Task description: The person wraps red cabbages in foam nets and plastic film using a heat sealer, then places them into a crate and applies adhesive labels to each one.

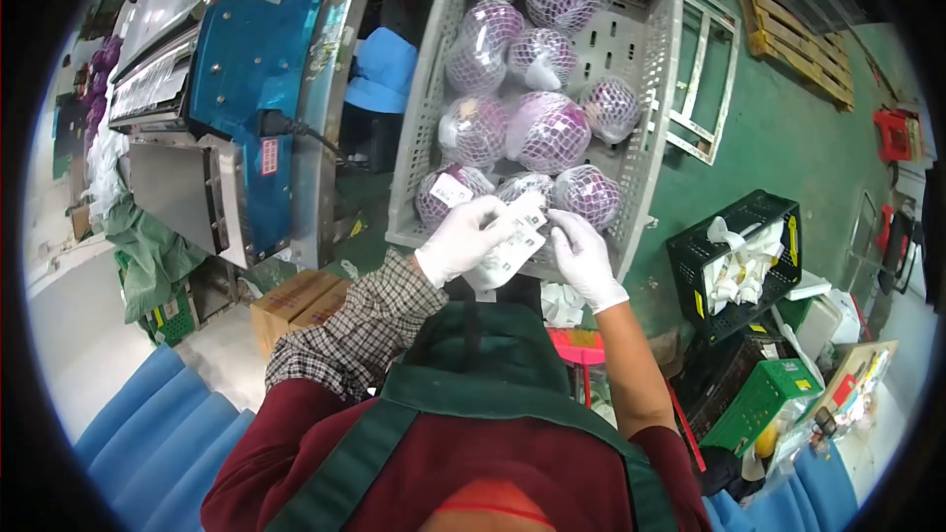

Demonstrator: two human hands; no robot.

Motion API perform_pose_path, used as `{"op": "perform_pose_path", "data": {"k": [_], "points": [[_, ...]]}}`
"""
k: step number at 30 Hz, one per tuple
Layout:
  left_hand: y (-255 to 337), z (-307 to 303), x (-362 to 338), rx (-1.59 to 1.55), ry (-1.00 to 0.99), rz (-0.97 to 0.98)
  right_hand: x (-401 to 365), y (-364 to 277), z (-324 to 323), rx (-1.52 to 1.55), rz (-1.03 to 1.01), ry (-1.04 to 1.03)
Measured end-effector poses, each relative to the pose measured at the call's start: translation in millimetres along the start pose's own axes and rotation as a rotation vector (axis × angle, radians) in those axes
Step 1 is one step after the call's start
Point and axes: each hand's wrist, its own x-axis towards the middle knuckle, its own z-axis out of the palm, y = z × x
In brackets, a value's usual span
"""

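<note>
My left hand [458,244], in a white glove, pinches a strip of white printed labels [514,248] over the near end of a grey plastic crate [642,192]. My right hand [585,258], also gloved, has thumb and fingers closed at the strip's right edge. Several purple cabbages [549,133] in clear wrap and white netting lie inside the crate. Stuck on the near-left cabbage [434,207] is a white label [451,189]. Just behind the strip, another wrapped cabbage [524,184] is partly hidden by the labels and my fingers.
On the left stands a blue and steel machine [258,69] with a black plug and cable. A blue hat [382,69] sits beside the crate. To the right are a black crate [702,266] of crumpled white paper, a green crate [759,404] and a wooden pallet [798,39].
</note>
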Motion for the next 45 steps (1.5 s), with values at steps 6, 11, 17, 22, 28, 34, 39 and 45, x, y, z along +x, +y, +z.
{"op": "perform_pose_path", "data": {"k": [6,11,17,22,28,34,39,45], "points": [[40.3,50.5,49.6,0.070,-0.099,-0.064,-39.4,11.1,-82.3,0.058,0.179,0.202],[28.1,85.2,113.1,0.708,0.068,-0.127,-63.0,17.4,-106.4,0.006,0.313,0.189],[-13.9,34.6,49.3,0.905,0.013,0.028,-75.8,26.4,-112.9,0.100,0.331,0.198],[8.1,2.5,39.1,0.468,0.101,0.298,-41.4,19.6,-98.6,0.207,0.275,0.173],[87.8,14.0,125.8,0.022,0.027,0.018,-31.0,15.8,-89.0,0.082,0.111,0.175],[55.6,12.1,177.8,1.457,0.227,0.371,-51.3,28.8,-94.6,0.075,0.223,0.133],[38.9,5.2,133.3,1.094,0.191,-0.108,-51.4,31.7,-97.0,0.053,0.234,0.087],[11.2,-9.6,25.1,-0.087,0.053,-0.016,-4.9,4.2,-79.7,0.173,0.134,0.065]]}}
